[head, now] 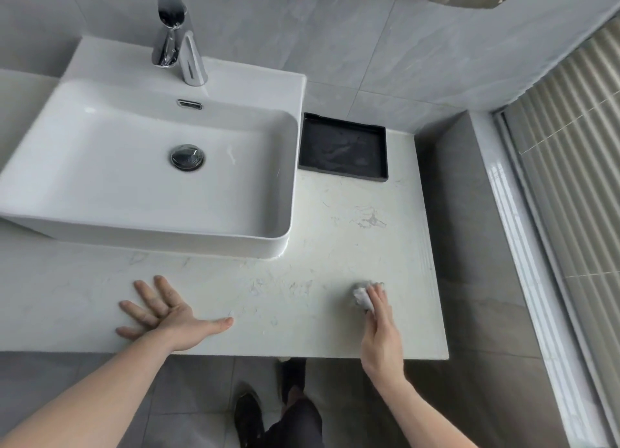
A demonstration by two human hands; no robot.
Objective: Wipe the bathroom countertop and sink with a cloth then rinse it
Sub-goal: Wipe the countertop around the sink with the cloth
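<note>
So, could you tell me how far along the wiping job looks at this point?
Early on. In hand: the right hand presses a bunched cloth on the countertop near its front right corner, while the left hand lies flat, fingers spread. Smudges remain behind the cloth. Left: the sink, whose basin looks dry, and the rinse; no water runs from the faucet.

I find no readable text, label, brand, number or sign anywhere in my head view. I checked the chrome faucet point(174, 34), the white sink point(100, 165), its overflow slot point(189, 104), the drain plug point(187, 157), the black tray point(344, 147), the marble countertop point(352, 246) and the wall tiles point(385, 45): all bare of lettering. The countertop carries only veining and smears.
</note>
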